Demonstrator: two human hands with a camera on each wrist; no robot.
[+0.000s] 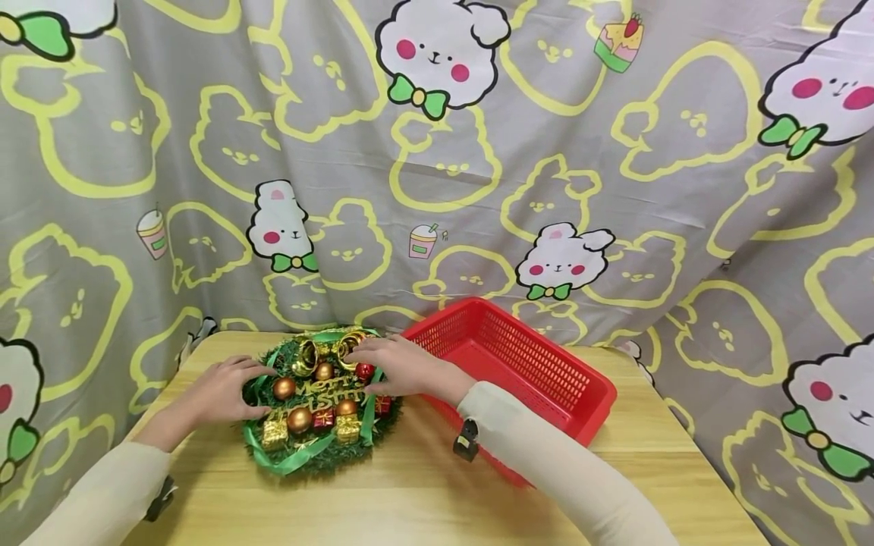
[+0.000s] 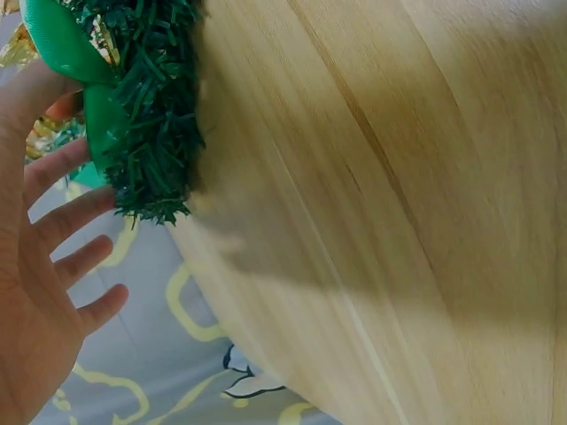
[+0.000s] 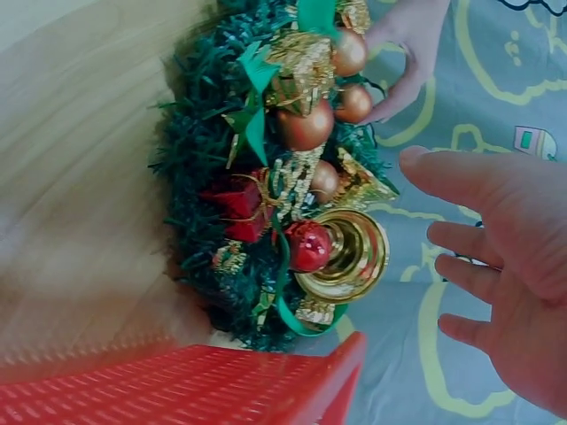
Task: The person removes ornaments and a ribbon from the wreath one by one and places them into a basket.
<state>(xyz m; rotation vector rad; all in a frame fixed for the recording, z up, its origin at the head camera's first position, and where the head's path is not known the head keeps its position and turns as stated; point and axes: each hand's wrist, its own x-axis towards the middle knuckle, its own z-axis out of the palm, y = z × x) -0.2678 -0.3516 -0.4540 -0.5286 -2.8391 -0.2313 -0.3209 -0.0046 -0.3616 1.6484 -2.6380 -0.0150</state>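
A Christmas wreath [image 1: 326,459] of green tinsel lies on the table, dressed with copper baubles [image 1: 299,419], small gift boxes [image 1: 347,429], golden bells [image 1: 309,355], gold lettering and a green ribbon [image 2: 108,128]. My left hand [image 1: 221,390] is at its left edge; in the left wrist view the fingers are spread, their tips at the ribbon and tinsel. Over the wreath's right side reaches my right hand [image 1: 403,365], near a bell and a red bauble [image 3: 308,245]. The right wrist view shows that hand [image 3: 532,266] with fingers apart and nothing between them.
A red plastic basket [image 1: 601,394] with perforated walls stands right of the wreath, under my right forearm. Wooden tabletop [image 1: 423,500] shows in front. Behind the table hangs a grey curtain [image 1: 355,167] with cartoon animals.
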